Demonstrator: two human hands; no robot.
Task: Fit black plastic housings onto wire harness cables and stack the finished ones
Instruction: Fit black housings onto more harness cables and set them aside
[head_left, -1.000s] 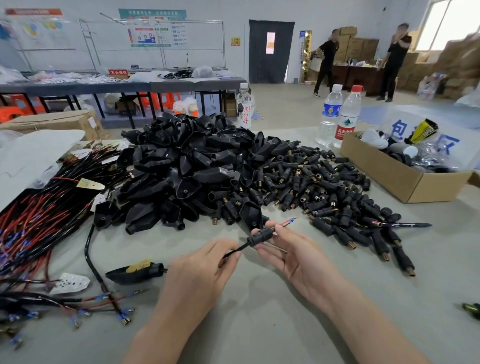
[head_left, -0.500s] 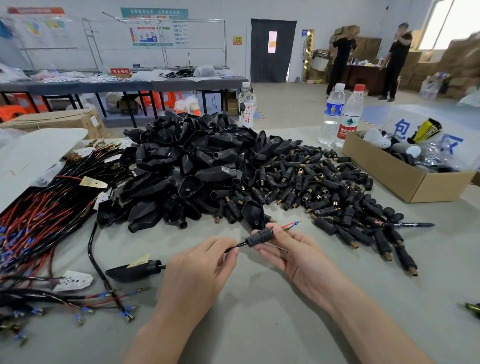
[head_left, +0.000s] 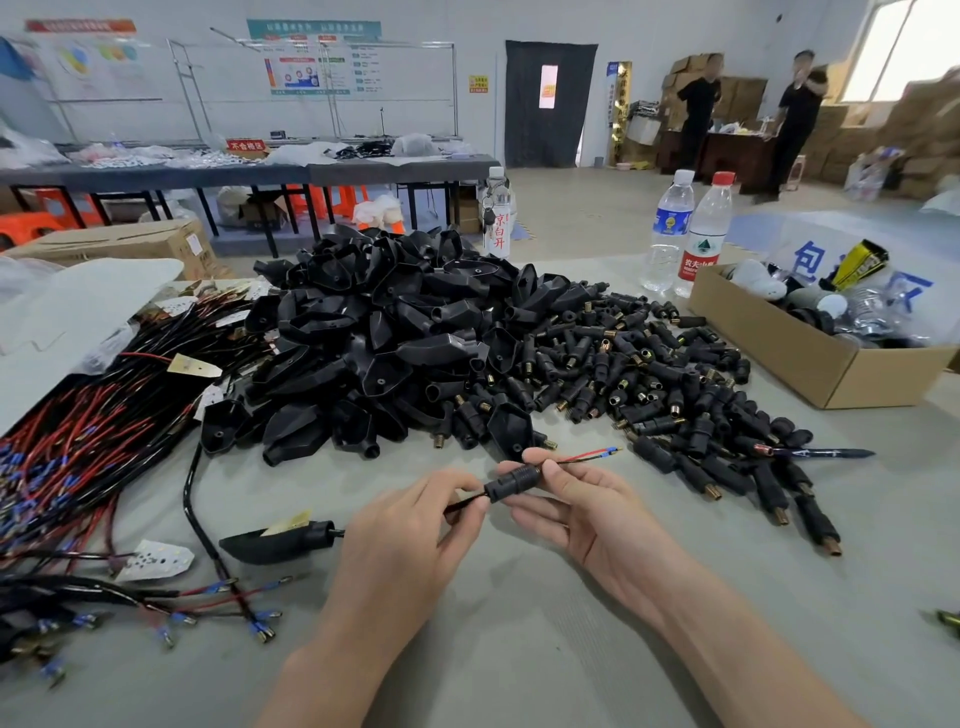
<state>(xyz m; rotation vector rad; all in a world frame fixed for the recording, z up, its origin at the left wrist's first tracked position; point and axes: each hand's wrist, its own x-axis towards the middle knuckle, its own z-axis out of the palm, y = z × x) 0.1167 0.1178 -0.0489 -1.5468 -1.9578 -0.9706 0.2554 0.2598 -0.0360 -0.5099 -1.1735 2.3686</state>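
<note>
Left hand (head_left: 410, 540) fingertips (head_left: 467, 496) pinch a thin black cable (head_left: 460, 505) just behind a small black housing (head_left: 514, 480), which the right hand (head_left: 587, 512) grips between thumb and forefinger, its other fingers loosely spread beneath. Red and blue wire ends (head_left: 597, 454) poke out past the housing. Beyond the housing rises a heap of black shells (head_left: 395, 338). Small plugs (head_left: 649, 374) spread to its right before a cardboard box (head_left: 789, 343). To its left lie a finished cable (head_left: 280, 540) and bundled harness wires (head_left: 78, 441).
</note>
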